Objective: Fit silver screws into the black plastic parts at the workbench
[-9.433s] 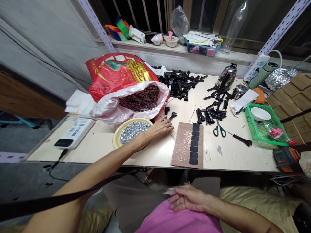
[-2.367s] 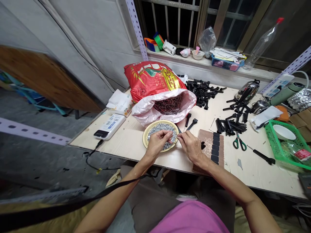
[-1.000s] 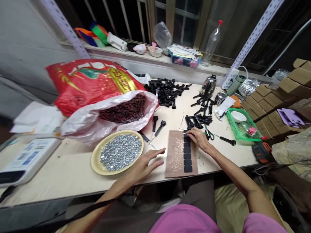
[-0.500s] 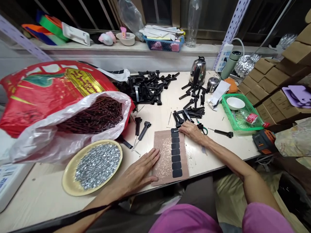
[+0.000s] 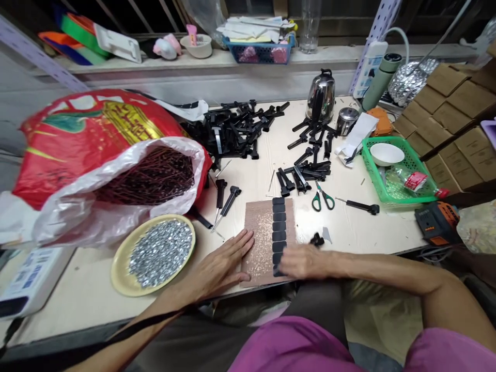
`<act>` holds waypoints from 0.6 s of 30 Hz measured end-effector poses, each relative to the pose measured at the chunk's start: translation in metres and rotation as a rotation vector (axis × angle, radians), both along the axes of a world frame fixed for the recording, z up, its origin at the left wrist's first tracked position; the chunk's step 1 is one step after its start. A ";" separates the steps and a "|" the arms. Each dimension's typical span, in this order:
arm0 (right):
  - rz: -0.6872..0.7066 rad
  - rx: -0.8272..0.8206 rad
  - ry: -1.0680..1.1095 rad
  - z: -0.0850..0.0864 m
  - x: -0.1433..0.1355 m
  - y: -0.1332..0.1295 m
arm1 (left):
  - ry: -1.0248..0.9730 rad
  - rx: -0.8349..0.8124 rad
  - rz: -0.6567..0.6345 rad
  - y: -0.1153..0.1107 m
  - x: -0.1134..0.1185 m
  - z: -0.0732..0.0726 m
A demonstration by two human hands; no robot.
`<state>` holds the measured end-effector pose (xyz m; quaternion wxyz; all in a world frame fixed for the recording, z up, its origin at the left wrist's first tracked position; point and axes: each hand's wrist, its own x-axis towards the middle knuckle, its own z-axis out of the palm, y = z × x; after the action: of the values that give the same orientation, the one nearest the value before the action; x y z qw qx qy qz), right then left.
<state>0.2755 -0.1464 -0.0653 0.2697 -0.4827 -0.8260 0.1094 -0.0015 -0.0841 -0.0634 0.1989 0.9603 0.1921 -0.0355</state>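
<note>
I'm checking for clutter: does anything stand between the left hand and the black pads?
Nothing visible does: between the left hand and the black pads, only the pale-flecked brown board shows.

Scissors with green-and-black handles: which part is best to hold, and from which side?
Probably the loop handles of the green-and-black scissors, the right hand coming from the near side: the loops face that way, uncovered, while the blades point away, toward the black plastic pieces.
</note>
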 end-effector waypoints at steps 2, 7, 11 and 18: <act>0.231 0.055 -0.017 -0.005 0.000 -0.012 | 0.015 -0.011 0.005 0.000 0.001 0.001; 0.064 0.035 -0.105 -0.013 0.024 0.022 | 0.028 -0.013 0.009 0.001 0.002 0.001; 0.054 0.015 -0.110 -0.013 0.029 0.043 | 0.014 -0.012 0.011 0.001 0.003 0.001; 0.038 -0.010 -0.104 -0.013 0.027 0.043 | -0.025 -0.026 0.028 0.000 0.002 -0.005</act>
<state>0.3026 -0.1036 -0.0779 0.2219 -0.4732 -0.8474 0.0932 0.0008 -0.0841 -0.0687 0.2141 0.9553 0.2025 -0.0234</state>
